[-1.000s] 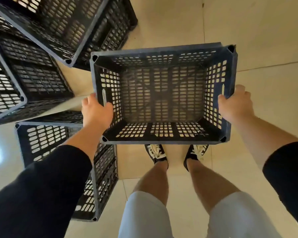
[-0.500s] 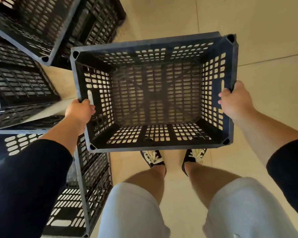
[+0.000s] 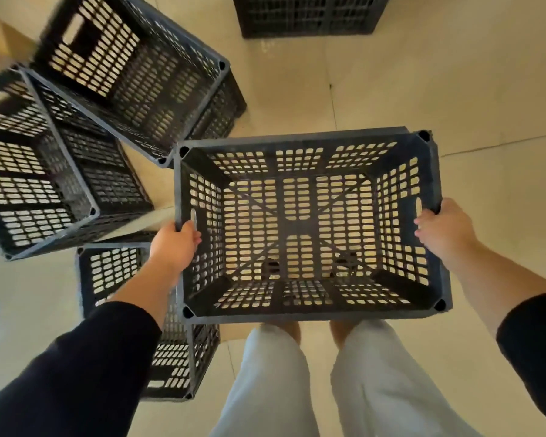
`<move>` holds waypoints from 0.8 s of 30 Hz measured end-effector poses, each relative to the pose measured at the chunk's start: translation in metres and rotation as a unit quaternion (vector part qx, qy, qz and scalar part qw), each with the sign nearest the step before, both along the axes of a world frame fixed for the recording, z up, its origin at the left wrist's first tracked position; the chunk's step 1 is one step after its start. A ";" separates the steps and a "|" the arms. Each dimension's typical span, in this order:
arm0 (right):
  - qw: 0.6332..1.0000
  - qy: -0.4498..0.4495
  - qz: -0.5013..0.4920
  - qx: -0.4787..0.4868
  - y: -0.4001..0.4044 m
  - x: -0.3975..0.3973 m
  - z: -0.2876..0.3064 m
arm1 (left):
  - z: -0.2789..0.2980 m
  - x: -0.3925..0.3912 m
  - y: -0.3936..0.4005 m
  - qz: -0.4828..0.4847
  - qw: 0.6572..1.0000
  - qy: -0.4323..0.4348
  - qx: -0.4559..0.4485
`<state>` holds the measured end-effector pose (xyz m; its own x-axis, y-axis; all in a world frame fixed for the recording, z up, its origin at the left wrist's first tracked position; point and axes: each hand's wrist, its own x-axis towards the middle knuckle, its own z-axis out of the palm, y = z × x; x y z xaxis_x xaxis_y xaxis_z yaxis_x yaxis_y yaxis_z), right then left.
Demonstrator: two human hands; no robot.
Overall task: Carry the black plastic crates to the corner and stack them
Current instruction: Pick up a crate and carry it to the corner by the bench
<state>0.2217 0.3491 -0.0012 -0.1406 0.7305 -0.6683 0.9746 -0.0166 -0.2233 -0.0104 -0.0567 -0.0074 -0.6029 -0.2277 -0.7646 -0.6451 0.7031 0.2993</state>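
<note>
I hold an empty black slotted crate [image 3: 303, 315] level in the air in front of my thighs. My left hand [image 3: 174, 247] grips its left rim at the handle slot, and my right hand [image 3: 443, 230] grips the right rim at the opposite slot. My shoes show dimly through the crate's floor. Other black crates stand on the floor to the left: one at the upper left [image 3: 133, 70], one at the far left [image 3: 41, 181], and one under my left forearm [image 3: 114, 272].
Another black crate [image 3: 309, 15] stands at the top edge of the view. The floor [image 3: 454, 89] is pale beige tile with grout lines. My legs in light shorts are below the held crate.
The held crate has come up higher and nearer my body, now covering my feet. The view has tilted up, revealing more of the left crates and a far crate at the top.
</note>
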 end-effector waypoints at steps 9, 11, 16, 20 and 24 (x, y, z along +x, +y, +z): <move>0.997 0.032 0.060 0.026 -0.015 -0.031 0.214 | 0.185 0.003 -0.040 0.083 0.993 0.005 0.078; 0.995 0.045 0.078 0.034 -0.013 -0.042 0.245 | 0.216 0.005 -0.048 0.108 0.990 0.013 0.093; 0.986 0.070 0.142 0.052 -0.006 -0.070 0.304 | 0.276 0.023 -0.054 0.156 0.981 0.039 0.107; 0.979 0.074 0.181 0.060 0.006 -0.090 0.329 | 0.309 0.046 -0.051 0.212 0.970 0.047 0.111; 0.965 0.078 0.240 0.068 0.017 -0.119 0.343 | 0.332 0.082 -0.044 0.289 0.950 0.068 0.096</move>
<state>0.1023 0.3659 0.3418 -0.5752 0.6354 -0.5152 0.8175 0.4678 -0.3358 0.0715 -0.1011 0.3245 -0.5154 -0.4145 -0.7500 -0.8533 0.1675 0.4938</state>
